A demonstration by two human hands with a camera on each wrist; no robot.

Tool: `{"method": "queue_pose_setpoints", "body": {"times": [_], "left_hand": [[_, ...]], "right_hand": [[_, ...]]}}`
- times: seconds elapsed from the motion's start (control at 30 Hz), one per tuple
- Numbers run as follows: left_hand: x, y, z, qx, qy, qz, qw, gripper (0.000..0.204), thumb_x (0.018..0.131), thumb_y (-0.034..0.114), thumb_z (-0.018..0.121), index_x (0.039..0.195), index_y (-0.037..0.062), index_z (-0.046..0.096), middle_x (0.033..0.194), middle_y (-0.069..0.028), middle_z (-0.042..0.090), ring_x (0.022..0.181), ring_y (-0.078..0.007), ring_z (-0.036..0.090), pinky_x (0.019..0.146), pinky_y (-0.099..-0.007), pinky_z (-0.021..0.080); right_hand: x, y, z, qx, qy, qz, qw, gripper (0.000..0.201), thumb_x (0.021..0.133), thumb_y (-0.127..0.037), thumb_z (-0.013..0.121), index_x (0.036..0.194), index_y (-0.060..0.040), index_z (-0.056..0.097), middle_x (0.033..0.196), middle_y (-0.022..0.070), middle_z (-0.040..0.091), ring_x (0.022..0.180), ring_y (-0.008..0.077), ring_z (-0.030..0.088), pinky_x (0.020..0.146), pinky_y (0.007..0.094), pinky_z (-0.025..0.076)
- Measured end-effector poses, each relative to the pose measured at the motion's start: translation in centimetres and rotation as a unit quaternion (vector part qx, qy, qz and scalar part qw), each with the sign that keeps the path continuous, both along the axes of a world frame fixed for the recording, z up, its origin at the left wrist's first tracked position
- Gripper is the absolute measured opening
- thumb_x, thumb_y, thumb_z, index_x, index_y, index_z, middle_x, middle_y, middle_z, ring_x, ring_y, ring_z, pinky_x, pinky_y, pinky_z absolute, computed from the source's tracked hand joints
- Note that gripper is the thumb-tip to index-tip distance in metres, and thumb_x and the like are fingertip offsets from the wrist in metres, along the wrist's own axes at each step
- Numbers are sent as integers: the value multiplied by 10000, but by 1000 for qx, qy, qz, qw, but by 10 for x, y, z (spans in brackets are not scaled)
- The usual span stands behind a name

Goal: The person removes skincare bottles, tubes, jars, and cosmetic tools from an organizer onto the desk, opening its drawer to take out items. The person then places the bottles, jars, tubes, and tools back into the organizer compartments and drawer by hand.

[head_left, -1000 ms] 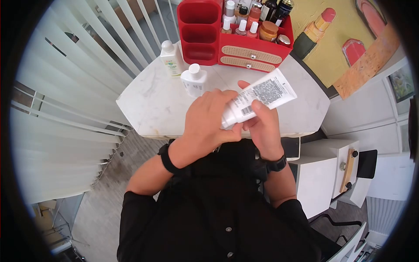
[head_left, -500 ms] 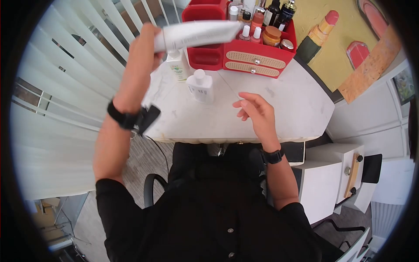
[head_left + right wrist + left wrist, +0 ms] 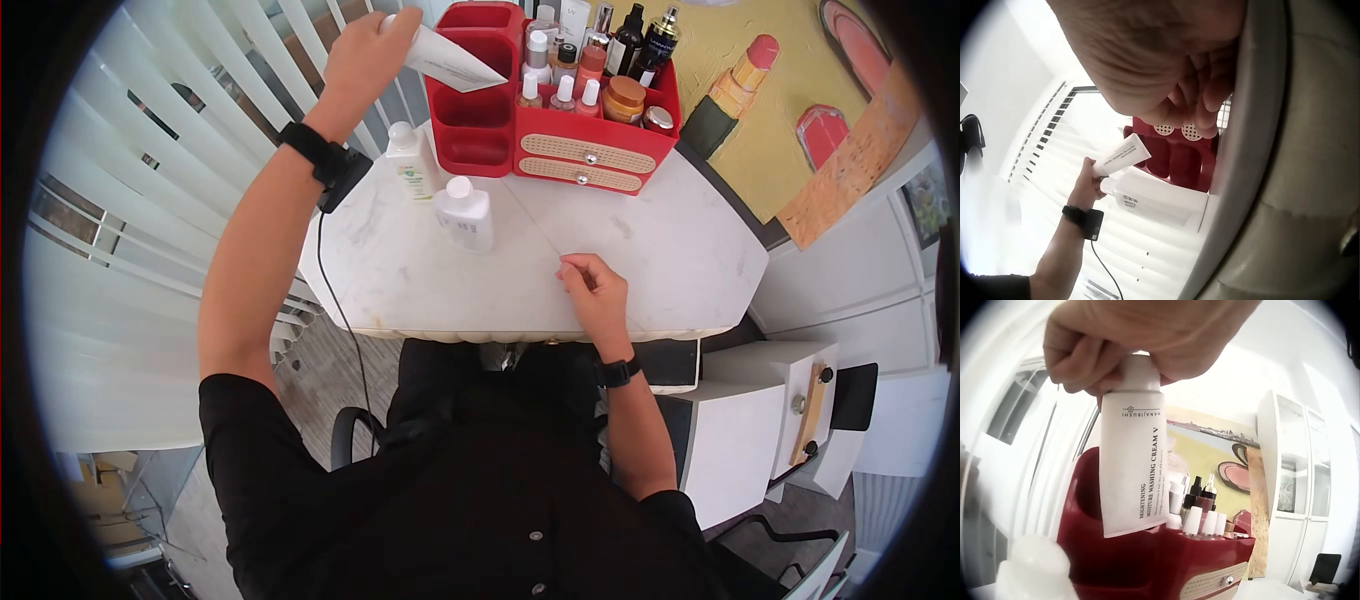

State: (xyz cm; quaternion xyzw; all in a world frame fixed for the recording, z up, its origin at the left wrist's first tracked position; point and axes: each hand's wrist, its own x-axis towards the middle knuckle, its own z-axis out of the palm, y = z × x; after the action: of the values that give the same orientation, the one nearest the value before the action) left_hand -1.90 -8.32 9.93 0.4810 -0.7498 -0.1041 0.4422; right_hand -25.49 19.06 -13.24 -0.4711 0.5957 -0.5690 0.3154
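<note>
Above red organizer point(image 3: 470, 95), left hand point(image 3: 368, 50) grips white tube point(image 3: 447, 60) by cap; right hand point(image 3: 592, 283) loosely curled, holding nothing, rests on table point(image 3: 660, 240).

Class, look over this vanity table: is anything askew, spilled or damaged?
Nothing stands out. The left hand holds the cream tube cap-up over the red organizer; both white bottles stand upright, with no spill visible.

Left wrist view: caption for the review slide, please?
Left hand grips a white cream tube by its cap end, crimped end down, above the red organizer.
</note>
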Motion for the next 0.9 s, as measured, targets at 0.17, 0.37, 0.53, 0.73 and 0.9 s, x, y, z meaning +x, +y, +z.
{"method": "queue_pose_setpoints", "body": {"times": [0.17, 0.37, 0.53, 0.73, 0.9], "left_hand": [[1, -10, 14, -28, -16, 24, 999, 587, 925, 546, 557, 910, -23, 697, 807, -149, 683, 767, -238, 636, 750, -396, 506], [-24, 3, 17, -71, -55, 107, 990, 209, 882, 192, 706, 960, 3, 664, 893, -215, 694, 874, -291, 703, 738, -438, 536], [-38, -14, -26, -78, -139, 97, 983, 636, 887, 600, 609, 1135, 15, 621, 930, -203, 744, 912, -365, 743, 805, -426, 561], [-49, -14, -45, -10, -136, 62, 989, 733, 874, 619, 653, 1140, -45, 489, 916, -206, 737, 875, -335, 749, 784, -421, 568], [-32, -18, -42, 10, -112, 63, 992, 724, 885, 598, 655, 1181, -45, 502, 889, -163, 730, 863, -294, 742, 779, -396, 559]], "right_hand": [[2, 1, 3, -13, -6, 4, 1000, 137, 971, -47, 653, 1079, 6, 718, 875, 38, 735, 744, 62, 629, 696, 223, 520], [4, 0, 2, -4, 24, -2, 1000, 128, 973, -56, 660, 1072, 1, 718, 864, 36, 734, 757, 66, 646, 706, 225, 522], [4, 0, 4, -10, 24, -4, 1000, 124, 975, -67, 673, 1069, -2, 719, 856, 32, 731, 766, 63, 650, 709, 225, 520], [5, 0, 4, -9, 25, -5, 1000, 120, 973, -68, 678, 1064, -2, 721, 854, 31, 729, 773, 62, 650, 711, 224, 517], [6, -1, 5, -12, 23, -8, 1000, 120, 973, -69, 677, 1060, 1, 721, 853, 28, 728, 770, 61, 645, 710, 224, 514]]}}
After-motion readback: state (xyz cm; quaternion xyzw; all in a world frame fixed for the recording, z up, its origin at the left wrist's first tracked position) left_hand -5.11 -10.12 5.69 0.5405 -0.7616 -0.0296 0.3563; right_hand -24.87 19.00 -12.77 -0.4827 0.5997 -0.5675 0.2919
